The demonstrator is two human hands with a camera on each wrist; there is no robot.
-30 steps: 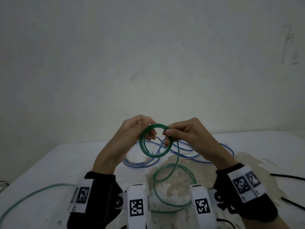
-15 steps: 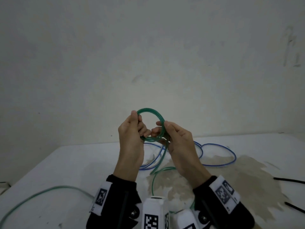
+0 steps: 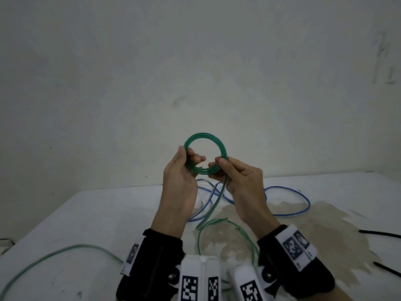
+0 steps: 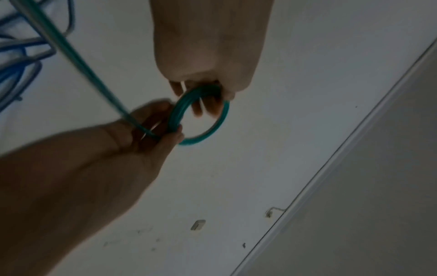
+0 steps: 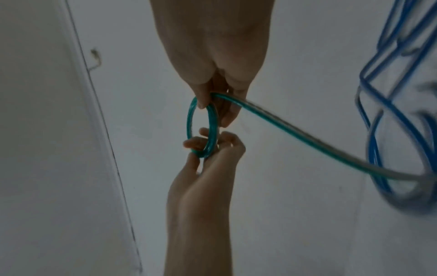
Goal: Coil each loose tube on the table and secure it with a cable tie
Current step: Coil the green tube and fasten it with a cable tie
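Note:
A green tube is wound into a small coil of about three turns, held up in the air in front of the wall. My left hand pinches the coil's left side, thumb in front and fingers through the ring. My right hand pinches its lower right side, where the loose tail drops to the table. The left wrist view shows the coil between both hands. The right wrist view has the coil edge-on and the tail running off to the right. The rest of the green tube trails across the table to the left.
A loose blue tube lies in loops on the white table behind my hands. Two black cable ties lie at the right edge. A brownish stain covers the table's middle right.
Both hands have lifted the green coil from just above the table up in front of the wall. The ring has turned to face me and the slack loop below has shrunk.

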